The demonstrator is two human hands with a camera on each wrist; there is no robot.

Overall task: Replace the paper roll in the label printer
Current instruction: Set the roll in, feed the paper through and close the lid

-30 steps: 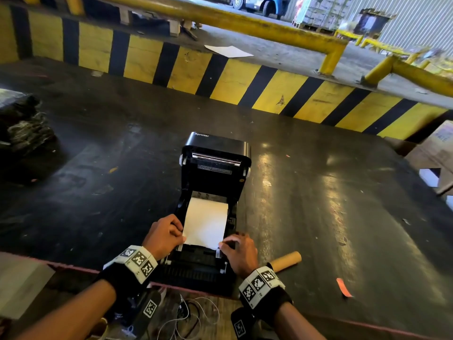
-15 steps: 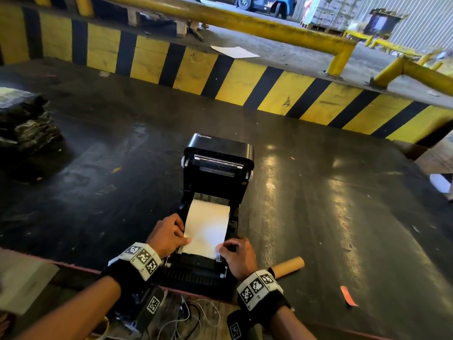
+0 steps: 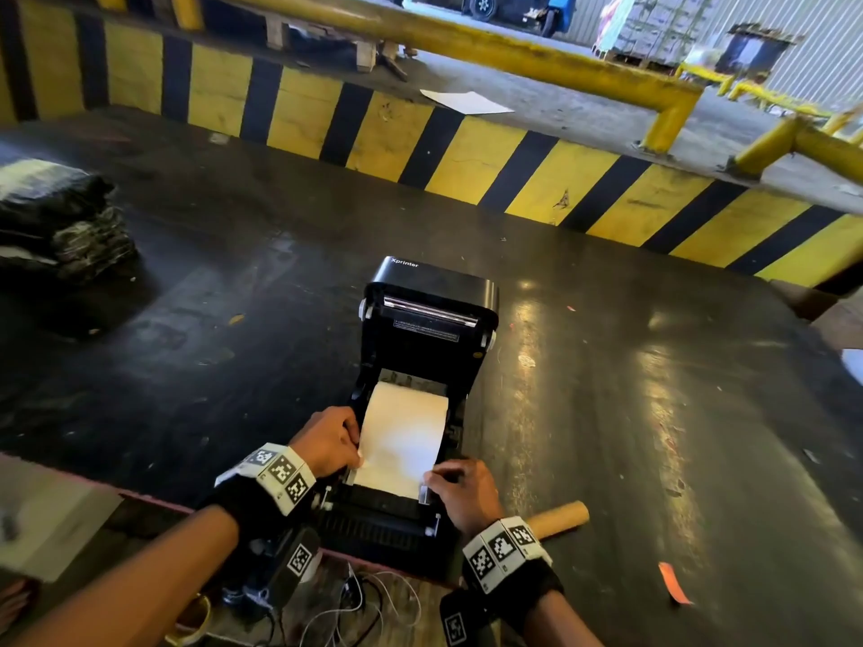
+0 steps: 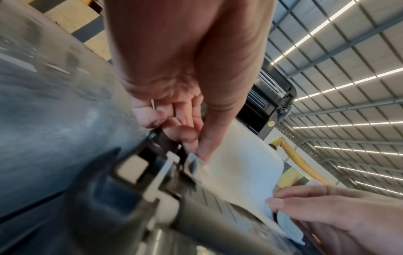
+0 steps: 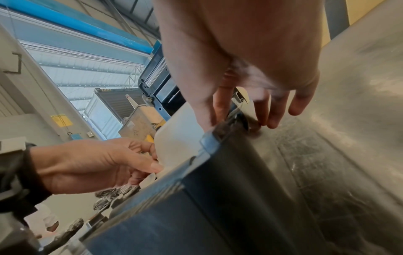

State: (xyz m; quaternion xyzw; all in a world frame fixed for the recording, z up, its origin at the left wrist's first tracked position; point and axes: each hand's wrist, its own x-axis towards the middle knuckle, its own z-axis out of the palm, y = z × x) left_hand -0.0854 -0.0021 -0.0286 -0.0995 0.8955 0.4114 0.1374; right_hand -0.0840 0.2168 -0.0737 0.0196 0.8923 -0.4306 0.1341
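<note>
A black label printer (image 3: 432, 319) stands on the dark table with its lid tipped up and back. White paper (image 3: 401, 441) runs from the roll bay toward the front slot. My left hand (image 3: 329, 443) pinches the paper's left edge by the grey guide (image 4: 191, 162), thumb (image 4: 207, 138) on the sheet. My right hand (image 3: 460, 490) pinches the right front corner of the paper (image 5: 176, 138) beside the other guide (image 3: 424, 493). An empty brown cardboard core (image 3: 558, 518) lies on the table right of the printer, behind my right wrist.
A black bundle (image 3: 60, 226) sits at the far left of the table. A yellow-black striped barrier (image 3: 467, 151) runs behind. An orange scrap (image 3: 672, 583) lies front right. White cables (image 3: 355, 609) hang below the table's near edge.
Both hands have stayed at the paper's front corners with only small shifts; the head view has moved slightly closer. The printer and core have not moved.
</note>
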